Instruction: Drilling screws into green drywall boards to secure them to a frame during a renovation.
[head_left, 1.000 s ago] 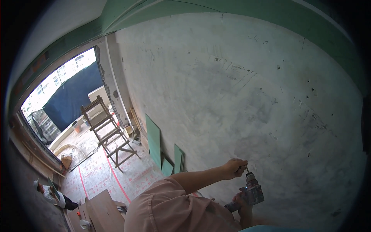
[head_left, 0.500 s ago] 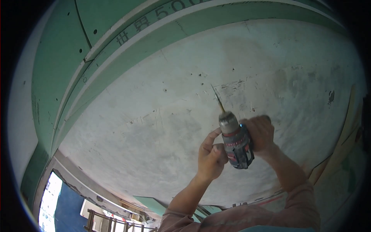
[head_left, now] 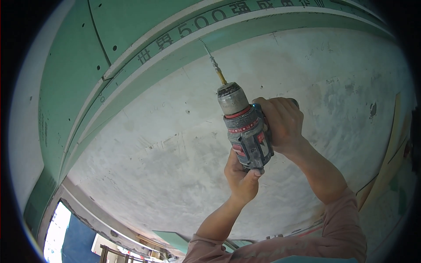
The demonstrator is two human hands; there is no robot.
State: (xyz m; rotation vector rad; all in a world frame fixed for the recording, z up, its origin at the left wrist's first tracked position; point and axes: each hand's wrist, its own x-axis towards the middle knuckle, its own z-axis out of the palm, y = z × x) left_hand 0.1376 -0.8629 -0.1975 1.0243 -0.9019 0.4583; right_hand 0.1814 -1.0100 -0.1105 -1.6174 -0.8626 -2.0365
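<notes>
A dark, dusty cordless drill [head_left: 249,131] with red trim and a metal chuck is raised in both hands. Its long bit [head_left: 214,61] points up and to the left, and the tip overlaps the lower edge of the green board band [head_left: 175,55]; whether it touches cannot be told. My right hand [head_left: 283,122] is wrapped round the grip on the drill's right side. Under the rear of the body, my left hand [head_left: 243,179] supports it with the thumb against the back end; its fingers are partly hidden behind the drill.
A large grey plastered surface [head_left: 175,166] with scuffs and small holes lies behind the drill. Green boards [head_left: 79,48] with dark holes and pale edges curve across the upper left. A bright window opening [head_left: 57,230] and wooden rails [head_left: 116,254] show at lower left, wooden strips [head_left: 388,153] at right.
The drill has risen up and to the left, its bit now reaching the green band. My right hand rose with it. My left hand has moved under the drill's rear.
</notes>
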